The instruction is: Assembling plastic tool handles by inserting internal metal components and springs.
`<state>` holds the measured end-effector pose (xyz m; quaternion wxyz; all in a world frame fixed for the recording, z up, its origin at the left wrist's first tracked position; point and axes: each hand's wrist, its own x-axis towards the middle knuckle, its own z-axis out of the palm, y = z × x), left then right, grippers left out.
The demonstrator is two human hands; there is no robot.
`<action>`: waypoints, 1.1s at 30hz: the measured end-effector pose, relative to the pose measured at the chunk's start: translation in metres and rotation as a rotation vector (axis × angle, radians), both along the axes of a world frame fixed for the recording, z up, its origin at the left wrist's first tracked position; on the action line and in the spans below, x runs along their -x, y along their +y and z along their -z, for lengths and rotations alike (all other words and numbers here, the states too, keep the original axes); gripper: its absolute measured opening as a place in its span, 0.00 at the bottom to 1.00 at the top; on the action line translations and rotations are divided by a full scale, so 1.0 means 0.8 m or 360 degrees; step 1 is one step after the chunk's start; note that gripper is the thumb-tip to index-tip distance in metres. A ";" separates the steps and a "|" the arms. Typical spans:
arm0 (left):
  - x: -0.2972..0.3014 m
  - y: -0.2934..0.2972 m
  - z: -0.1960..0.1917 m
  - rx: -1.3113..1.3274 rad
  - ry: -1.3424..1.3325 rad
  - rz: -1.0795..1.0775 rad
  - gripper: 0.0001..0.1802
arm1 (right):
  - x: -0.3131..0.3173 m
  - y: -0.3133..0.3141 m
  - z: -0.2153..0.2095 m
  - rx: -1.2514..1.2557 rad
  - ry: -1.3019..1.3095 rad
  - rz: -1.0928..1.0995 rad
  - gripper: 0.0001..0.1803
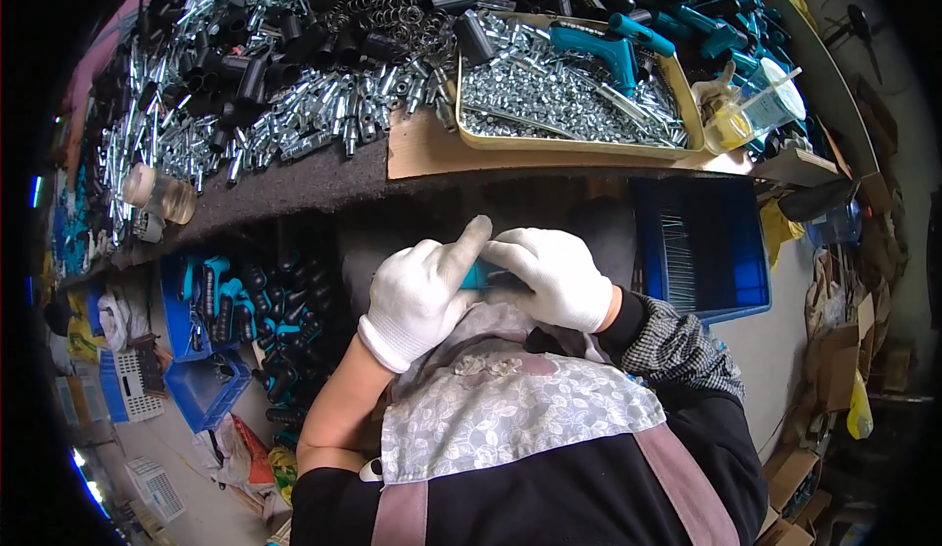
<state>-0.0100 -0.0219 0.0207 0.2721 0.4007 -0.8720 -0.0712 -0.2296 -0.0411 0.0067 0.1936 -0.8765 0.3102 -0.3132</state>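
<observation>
Both hands wear white knit gloves and meet close in front of my body, over the lap. My left hand (417,286) is curled round a teal plastic part (475,276), its index finger stretched upward. My right hand (554,273) closes on the same part from the other side, fingers bent and pressed together. Most of the part is covered by the gloves, so its full shape cannot be told. Just below the hands lies the patterned apron (510,414).
A tray of small metal parts (579,90) sits on the bench with a teal pistol-shaped housing (601,51) on top. Metal pins, black sleeves and springs (392,1) are heaped leftward. A blue crate (721,252) stands right; teal-and-black handles (289,320) are piled left.
</observation>
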 end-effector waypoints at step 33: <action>0.012 0.022 0.019 -0.1539 0.1813 -0.0235 0.30 | 0.036 -0.105 -0.055 -0.0418 -0.1005 0.0597 0.05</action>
